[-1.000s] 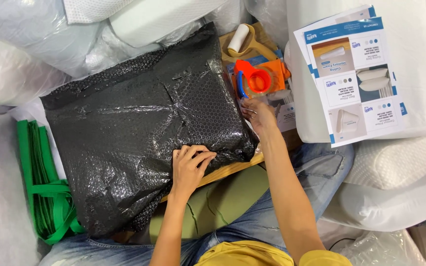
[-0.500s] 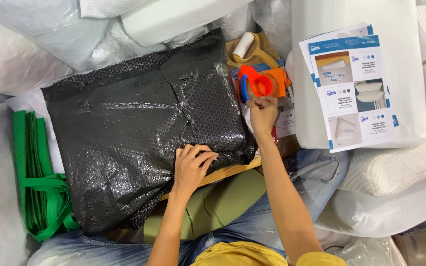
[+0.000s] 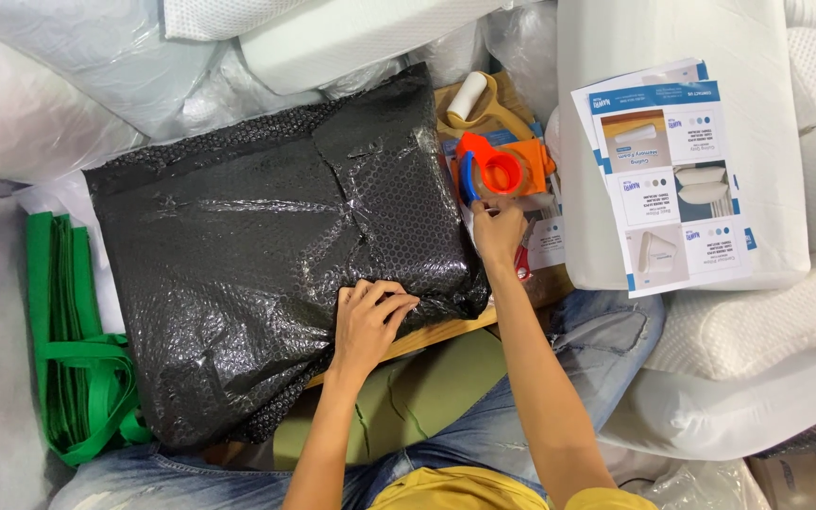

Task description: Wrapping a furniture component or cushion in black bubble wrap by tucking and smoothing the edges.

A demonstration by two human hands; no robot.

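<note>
While white pillows (image 3: 351,38) crowd round, a black bubble-wrapped parcel (image 3: 266,255) fills the lap.

You have a black bubble-wrap parcel (image 3: 276,274) with a honeycomb dot pattern, an orange and blue tape dispenser (image 3: 498,172), green folded bags (image 3: 73,349), white foam pillows (image 3: 672,57), blue-and-white leaflets (image 3: 672,179), blue jeans (image 3: 606,331)

Yellow shirt, faded blue jeans, bare forearms
</note>
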